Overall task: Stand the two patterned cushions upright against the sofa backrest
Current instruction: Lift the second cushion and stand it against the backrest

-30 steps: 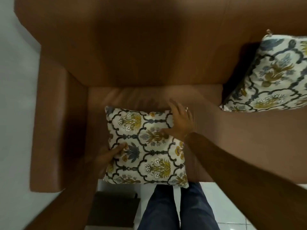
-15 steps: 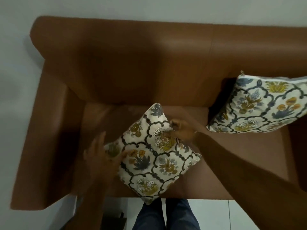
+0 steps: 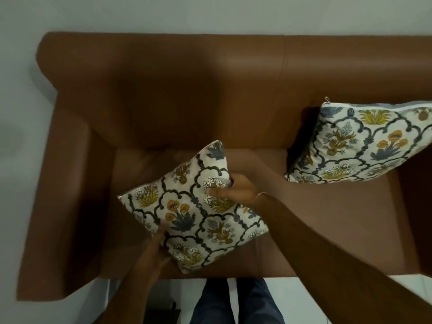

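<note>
A white cushion with a dark lattice and yellow flowers (image 3: 194,211) is lifted over the left half of the brown sofa seat (image 3: 327,225), turned corner-up like a diamond. My right hand (image 3: 236,190) pinches its upper right edge. At the cushion's lower left edge my left hand (image 3: 154,249) grips it. The second patterned cushion (image 3: 364,146) leans against the sofa backrest (image 3: 187,90) at the right, its far side cut off by the frame.
The sofa's left armrest (image 3: 67,183) runs along the left side. A pale wall (image 3: 210,12) stands behind the backrest. My legs in dark trousers (image 3: 233,302) are at the sofa's front edge, over a white floor.
The cushion lay flat on the seat a second ago. Both hands have lifted and rotated it so a corner points toward the backrest, and my view has tilted up to show more of the sofa.
</note>
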### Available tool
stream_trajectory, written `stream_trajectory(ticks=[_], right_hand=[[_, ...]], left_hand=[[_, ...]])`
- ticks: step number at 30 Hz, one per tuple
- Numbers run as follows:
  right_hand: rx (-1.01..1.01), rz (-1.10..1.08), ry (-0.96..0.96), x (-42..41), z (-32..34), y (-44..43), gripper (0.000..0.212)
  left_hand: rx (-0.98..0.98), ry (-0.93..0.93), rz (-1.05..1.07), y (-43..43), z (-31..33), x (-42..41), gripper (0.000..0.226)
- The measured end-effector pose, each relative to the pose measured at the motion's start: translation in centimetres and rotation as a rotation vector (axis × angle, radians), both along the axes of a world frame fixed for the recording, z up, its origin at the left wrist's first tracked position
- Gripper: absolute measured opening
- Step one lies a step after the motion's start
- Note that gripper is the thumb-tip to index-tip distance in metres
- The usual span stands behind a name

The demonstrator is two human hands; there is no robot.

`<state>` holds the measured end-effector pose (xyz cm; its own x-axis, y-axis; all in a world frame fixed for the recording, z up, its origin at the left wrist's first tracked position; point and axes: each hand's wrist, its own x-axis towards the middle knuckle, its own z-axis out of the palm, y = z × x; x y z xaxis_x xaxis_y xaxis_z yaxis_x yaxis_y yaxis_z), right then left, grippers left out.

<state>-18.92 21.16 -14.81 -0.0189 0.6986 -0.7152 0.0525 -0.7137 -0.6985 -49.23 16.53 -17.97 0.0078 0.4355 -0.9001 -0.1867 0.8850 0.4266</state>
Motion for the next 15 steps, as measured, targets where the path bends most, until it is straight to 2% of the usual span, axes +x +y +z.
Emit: stream_trajectory(ticks=[2, 8, 10, 15], right_hand=[[0.075, -0.009, -0.023, 0.3, 1.1, 0.7, 0.065], [0.235, -0.159, -0.094, 1.7, 2.0, 2.3, 0.082], [0.276, -0.239, -0.124, 1.7, 1.9, 2.6, 0.086], [0.360, -0.335, -0.171, 2.5, 1.2, 5.1, 0.084]], left_hand=[[0.126, 0.085, -0.003, 1.3, 1.4, -0.4, 0.071], [0.457, 0.135, -0.075, 9.0, 5.1, 0.5, 0.087], [0.515, 0.139, -0.083, 12.0, 5.6, 1.3, 0.091], [0.520, 0.159, -0.146, 18.2, 5.5, 3.6, 0.099]])
